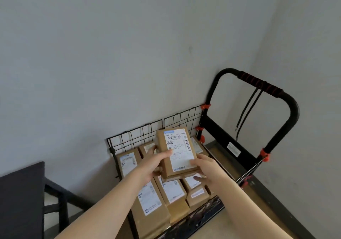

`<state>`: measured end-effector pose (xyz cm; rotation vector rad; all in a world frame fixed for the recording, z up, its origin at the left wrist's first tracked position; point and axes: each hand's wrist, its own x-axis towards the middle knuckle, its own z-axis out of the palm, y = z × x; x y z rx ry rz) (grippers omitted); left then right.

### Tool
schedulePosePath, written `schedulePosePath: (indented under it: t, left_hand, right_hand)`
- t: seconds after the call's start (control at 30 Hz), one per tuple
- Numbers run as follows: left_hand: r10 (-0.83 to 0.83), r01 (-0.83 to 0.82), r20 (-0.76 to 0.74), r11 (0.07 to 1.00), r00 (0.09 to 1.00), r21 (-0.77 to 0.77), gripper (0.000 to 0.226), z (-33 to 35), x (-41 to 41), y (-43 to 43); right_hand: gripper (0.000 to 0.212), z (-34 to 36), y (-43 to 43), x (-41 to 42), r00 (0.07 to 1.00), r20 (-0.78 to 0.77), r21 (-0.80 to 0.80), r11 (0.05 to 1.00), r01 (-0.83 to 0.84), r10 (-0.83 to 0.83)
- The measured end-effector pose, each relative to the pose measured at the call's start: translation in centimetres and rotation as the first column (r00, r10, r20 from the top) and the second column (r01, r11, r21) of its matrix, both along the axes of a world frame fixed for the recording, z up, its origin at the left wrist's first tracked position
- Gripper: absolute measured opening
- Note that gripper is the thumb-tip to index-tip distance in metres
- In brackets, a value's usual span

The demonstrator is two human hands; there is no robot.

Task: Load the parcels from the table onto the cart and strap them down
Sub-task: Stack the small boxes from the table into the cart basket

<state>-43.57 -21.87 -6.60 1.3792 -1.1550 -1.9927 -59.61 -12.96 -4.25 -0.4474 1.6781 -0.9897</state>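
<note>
Far left: 1 dark table, corner only in view. Left grip curls round the left edge of 1 held parcel, thumb on its label. Right grip clasps its near right corner, fingers underneath. Held parcel hangs over the cart middle, w/ approx. 7 loaded parcels flat on the deck below, all labelled. Held label: barcodes, top line starts "290", rest too blurred. Right: 1 black handle, 1 cord hanging from it, at least 4 red clips.
</note>
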Motion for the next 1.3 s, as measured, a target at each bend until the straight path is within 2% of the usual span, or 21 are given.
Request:
schedulePosePath:
  t: [0.1, 0.2, 0.3, 0.47, 0.73, 0.9, 1.03, 1.2, 1.3]
  left_hand:
    - [-0.066, 0.066, -0.019, 0.998, 0.998, 0.018, 0.054, -0.7, -3.5, -2.1]
    - [-0.075, 0.075, 0.015, 0.997, 0.997, 0.038, 0.056, -2.1, -6.6, -4.0]
    - [-0.041, 0.039, 0.032, 0.996, 0.999, 0.076, 0.05, -3.0, -9.4, -5.5]
    - [0.023, -0.028, 0.121, 0.999, 0.992, 0.043, 0.045, -5.1, -15.1, -9.3]
    - [0.093, -0.121, 0.256, 0.988, 0.962, 0.097, 0.043, -10.3, -24.4, -14.7]
    - [0.12, -0.191, 0.364, 0.967, 0.924, 0.167, 0.042, -15.7, -26.6, -17.2]
    - [0.005, -0.11, 0.469, 0.974, 0.883, 0.197, 0.045, -19.0, -27.0, -18.2]
    - [-0.068, -0.072, 0.474, 0.96, 0.878, 0.27, 0.058, -21.7, -27.9, -18.3]
    - [-0.069, -0.069, 0.5, 0.965, 0.863, 0.252, 0.065, -22.2, -27.8, -18.2]
  right_hand:
    - [0.043, -0.4, -2.6, -3.2, 0.999, -0.05, -0.002, 1.0, -0.012, 0.012]
    - [0.047, -1.6, -4.5, -6.1, 0.997, -0.071, 0.01, 1.0, -0.01, 0.01]
    - [0.05, -2.9, -6.4, -9.0, 0.997, -0.073, 0.033, 0.999, -0.021, 0.024]
    - [0.051, -6.4, -11.8, -15.6, 0.996, -0.075, 0.044, 0.998, -0.052, 0.056]
    - [0.051, -13.5, -20.4, -25.0, 0.978, -0.043, 0.133, 0.971, -0.198, 0.205]
    - [0.051, -20.0, -23.6, -26.5, 0.959, 0.028, 0.225, 0.933, -0.281, 0.282]
    - [0.056, -24.2, -24.6, -26.8, 0.948, 0.047, 0.287, 0.904, -0.316, 0.316]
    - [0.062, -27.7, -24.9, -27.2, 0.92, 0.046, 0.362, 0.852, -0.378, 0.389]
    - [0.065, -28.9, -25.2, -27.1, 0.902, 0.029, 0.383, 0.829, -0.408, 0.43]
